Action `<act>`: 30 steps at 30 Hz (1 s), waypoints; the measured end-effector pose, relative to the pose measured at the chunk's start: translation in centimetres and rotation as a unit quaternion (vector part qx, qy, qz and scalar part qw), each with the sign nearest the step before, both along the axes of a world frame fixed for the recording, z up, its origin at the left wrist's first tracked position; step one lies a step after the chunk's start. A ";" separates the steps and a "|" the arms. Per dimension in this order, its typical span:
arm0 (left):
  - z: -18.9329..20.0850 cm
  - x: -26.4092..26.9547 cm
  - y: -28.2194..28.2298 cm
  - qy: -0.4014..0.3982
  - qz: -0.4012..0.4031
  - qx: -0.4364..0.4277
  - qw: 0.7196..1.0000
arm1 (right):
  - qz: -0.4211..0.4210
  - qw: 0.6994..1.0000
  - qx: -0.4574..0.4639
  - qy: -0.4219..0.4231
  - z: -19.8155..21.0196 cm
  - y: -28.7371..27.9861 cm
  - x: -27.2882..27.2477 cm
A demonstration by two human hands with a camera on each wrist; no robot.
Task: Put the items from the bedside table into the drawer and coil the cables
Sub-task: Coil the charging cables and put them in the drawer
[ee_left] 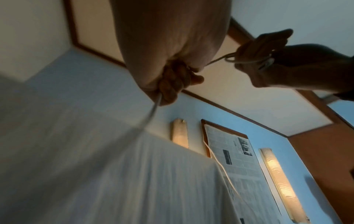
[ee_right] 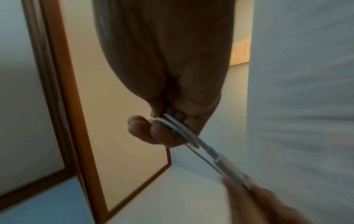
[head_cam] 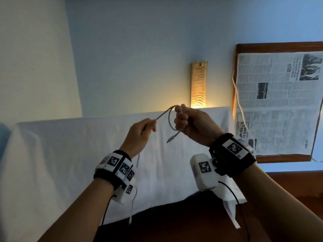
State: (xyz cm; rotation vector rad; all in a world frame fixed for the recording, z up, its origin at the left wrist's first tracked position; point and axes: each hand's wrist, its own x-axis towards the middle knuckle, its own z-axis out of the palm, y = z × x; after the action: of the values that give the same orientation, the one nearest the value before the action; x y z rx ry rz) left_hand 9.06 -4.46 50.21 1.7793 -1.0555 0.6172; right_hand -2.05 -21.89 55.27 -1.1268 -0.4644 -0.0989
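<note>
A thin grey cable (head_cam: pixel 168 117) is held in the air between both hands, in front of a white-sheeted bed. My right hand (head_cam: pixel 181 119) grips a small loop of it, and a plug end (head_cam: pixel 172 138) hangs below the fist. My left hand (head_cam: pixel 150 125) pinches the cable a short way to the left; the rest trails down past the left wrist to another plug (head_cam: pixel 130 221). In the right wrist view the loop (ee_right: pixel 178 128) lies across curled fingers. The left wrist view shows the cable (ee_left: pixel 153 110) leaving the left fist. No bedside table or drawer is in view.
The white bed sheet (head_cam: pixel 70 154) fills the lower middle. A lit wall lamp (head_cam: pixel 198 84) hangs behind it. To the right, a wood-framed panel covered with newspaper (head_cam: pixel 279 102) has a white cord (head_cam: pixel 243 116) hanging along its left edge.
</note>
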 end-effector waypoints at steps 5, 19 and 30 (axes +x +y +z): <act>-7.8 1.4 1.2 0.095 0.059 0.034 0.993 | 0.003 0.998 0.059 0.013 -0.1 -2.3 0.2; 2.7 -6.1 -1.4 -0.047 -0.054 0.136 0.988 | -0.185 0.945 -0.267 -0.032 -4.2 -1.5 1.3; 0.7 -1.5 -2.7 -0.045 0.038 0.089 0.994 | -0.107 0.980 -0.168 0.023 -4.5 -0.5 1.2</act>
State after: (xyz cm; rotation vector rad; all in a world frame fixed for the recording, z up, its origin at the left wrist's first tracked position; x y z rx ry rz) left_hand 7.58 -7.12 50.88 1.9699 -1.1371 0.6719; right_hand -0.82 -22.41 50.77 -1.5062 -0.3242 -0.1866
